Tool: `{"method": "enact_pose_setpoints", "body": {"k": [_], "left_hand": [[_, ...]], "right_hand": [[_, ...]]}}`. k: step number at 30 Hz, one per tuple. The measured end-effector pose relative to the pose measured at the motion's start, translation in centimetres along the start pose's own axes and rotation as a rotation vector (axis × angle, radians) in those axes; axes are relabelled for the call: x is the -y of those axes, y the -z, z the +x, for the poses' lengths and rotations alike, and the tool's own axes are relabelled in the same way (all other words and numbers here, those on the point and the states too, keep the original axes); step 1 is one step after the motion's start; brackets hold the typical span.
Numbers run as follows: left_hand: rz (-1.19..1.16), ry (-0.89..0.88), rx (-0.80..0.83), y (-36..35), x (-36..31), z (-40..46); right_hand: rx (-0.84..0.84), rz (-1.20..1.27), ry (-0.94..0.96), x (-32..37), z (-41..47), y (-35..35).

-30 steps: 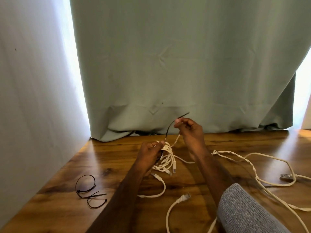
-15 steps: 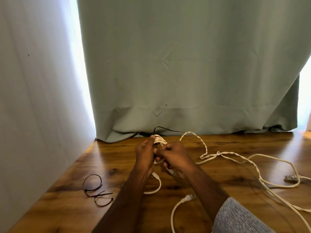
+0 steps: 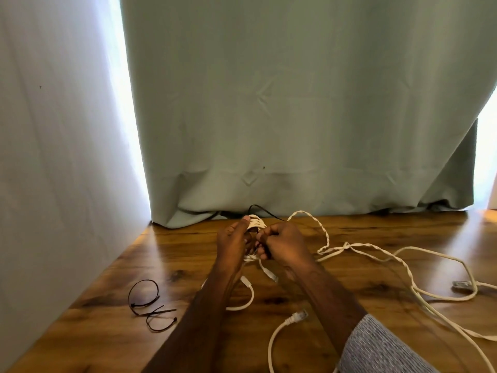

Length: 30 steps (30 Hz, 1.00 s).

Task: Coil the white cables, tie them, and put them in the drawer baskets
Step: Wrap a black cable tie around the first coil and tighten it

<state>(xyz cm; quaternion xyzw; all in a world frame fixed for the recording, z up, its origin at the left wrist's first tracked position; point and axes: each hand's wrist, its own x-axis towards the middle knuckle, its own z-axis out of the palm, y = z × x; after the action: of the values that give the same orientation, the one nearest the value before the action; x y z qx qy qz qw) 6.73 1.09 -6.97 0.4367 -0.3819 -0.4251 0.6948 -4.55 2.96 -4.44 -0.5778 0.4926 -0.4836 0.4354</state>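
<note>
Fingers [image 3: 265,239] now pinch black tie [image 3: 265,211] at coil [image 3: 255,222], hands together

Pale green curtain [image 3: 295,109] hanging to wooden tabletop [image 3: 166,265], white wall [image 3: 53,157] at left, daylight at curtain edges

Two hands at work: left hand [image 3: 233,242], right hand [image 3: 282,243]

One coiled white cable bundle [image 3: 256,223] between them, one black tie [image 3: 265,211] arching over it

Two spare black ties [image 3: 150,305], looped, on the wooden table [image 3: 363,265]

Loose white cable [image 3: 376,254]: strand count unclear, tangled; three connector ends visible

One green curtain [image 3: 295,103]
</note>
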Motion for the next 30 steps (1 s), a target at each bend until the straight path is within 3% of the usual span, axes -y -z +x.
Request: {"method": "enact_pose_setpoints", "body": {"k": [7, 14, 21, 27, 30], "left_hand": [[0.004, -0.015, -0.008, -0.1, 0.0, 0.2], [0.077, -0.053, 0.064, -0.1, 0.8, 0.3], [-0.030, -0.032, 0.040, -0.5, 1.0, 0.8], [-0.008, -0.064, 0.052, -0.4, 0.9, 0.6], [0.002, -0.066, 0.066, -0.3, 0.7, 0.4]], "right_hand": [[-0.020, -0.109, -0.014, 0.4, -0.5, -0.4], [-0.140, -0.200, 0.110, 0.2, 0.0, -0.6], [-0.095, 0.099, 0.034, 0.4, -0.7, -0.5], [-0.107, 0.097, -0.001, 0.6, -1.1, -0.8], [-0.202, -0.038, 0.112, 0.5, -0.7, -0.2]]}}
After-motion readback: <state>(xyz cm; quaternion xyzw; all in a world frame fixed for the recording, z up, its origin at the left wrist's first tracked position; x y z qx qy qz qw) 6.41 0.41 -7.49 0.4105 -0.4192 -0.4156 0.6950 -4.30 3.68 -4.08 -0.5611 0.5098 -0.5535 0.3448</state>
